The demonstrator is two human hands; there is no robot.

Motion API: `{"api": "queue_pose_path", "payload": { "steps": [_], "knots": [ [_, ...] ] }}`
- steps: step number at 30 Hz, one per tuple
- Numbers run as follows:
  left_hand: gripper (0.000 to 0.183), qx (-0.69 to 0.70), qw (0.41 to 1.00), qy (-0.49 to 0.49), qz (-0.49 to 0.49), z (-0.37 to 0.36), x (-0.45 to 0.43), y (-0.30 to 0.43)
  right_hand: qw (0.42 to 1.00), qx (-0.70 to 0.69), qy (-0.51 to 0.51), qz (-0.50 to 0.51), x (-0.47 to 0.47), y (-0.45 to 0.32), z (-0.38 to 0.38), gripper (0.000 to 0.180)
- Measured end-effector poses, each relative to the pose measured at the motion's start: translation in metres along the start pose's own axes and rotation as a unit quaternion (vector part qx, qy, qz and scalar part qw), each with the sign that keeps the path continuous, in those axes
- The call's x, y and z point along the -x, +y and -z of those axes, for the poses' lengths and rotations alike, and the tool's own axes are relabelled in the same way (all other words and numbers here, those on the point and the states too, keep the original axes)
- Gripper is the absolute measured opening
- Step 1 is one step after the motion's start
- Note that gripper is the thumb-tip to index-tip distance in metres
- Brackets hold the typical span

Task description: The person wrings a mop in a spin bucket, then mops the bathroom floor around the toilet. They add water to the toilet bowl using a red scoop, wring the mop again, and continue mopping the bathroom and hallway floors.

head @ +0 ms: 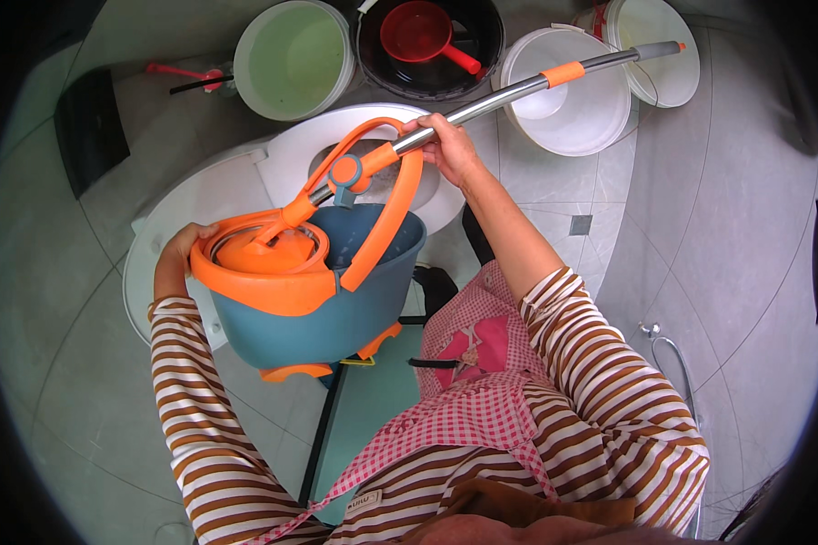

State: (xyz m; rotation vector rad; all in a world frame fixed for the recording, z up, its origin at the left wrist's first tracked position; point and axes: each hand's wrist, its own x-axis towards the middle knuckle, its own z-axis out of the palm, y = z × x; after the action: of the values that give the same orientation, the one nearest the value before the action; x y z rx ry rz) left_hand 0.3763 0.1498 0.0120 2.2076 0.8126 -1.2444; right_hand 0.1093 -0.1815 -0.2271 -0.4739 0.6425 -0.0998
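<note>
A blue-grey spin mop bucket [300, 323] with an orange rim is held up, tilted, over the front of a white toilet [211, 180]. My left hand [180, 248] grips the orange rim at its left end. Both the bucket's orange carrying handle [392, 225] and the metal mop pole [497, 99] are in my right hand [446, 146]. The pole slants up to the right; its orange mop head [266, 252] sits in the round spin basket. Droplets show on the bucket's inner wall. Part of the toilet bowl opening is hidden behind the handle and pole.
Along the wall stand a white bucket of greenish water [290, 61], a black tub [371, 68] holding a red dipper [419, 34], and white buckets [566, 116] at the right. A floor drain [580, 225] and a shower hose [675, 354] lie to the right.
</note>
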Motion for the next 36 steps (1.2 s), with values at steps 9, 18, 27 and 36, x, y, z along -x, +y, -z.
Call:
{"api": "queue_pose_path", "payload": {
  "steps": [9, 18, 27, 36],
  "knots": [
    [0.038, 0.011, 1.000, 0.003, -0.003, -0.003, 0.015, -0.005, 0.999, -0.032, -0.002, -0.004, -0.005, 0.005, -0.003, 0.031],
    [0.035, -0.037, 0.996, 0.075, 0.012, -0.010, 0.067, -0.023, 0.997, -0.050, -0.044, -0.048, 0.003, -0.011, -0.002, 0.028],
    [0.032, -0.057, 0.990, 0.126, 0.027, -0.044, 0.119, -0.010, 0.984, -0.008, -0.092, -0.151, 0.004, -0.029, 0.008, 0.030],
    [0.029, -0.240, 0.953, 0.170, -0.076, -0.053, 0.073, -0.066, 0.980, 0.014, -0.093, -0.176, 0.001, -0.026, 0.007, 0.029]
  ]
}}
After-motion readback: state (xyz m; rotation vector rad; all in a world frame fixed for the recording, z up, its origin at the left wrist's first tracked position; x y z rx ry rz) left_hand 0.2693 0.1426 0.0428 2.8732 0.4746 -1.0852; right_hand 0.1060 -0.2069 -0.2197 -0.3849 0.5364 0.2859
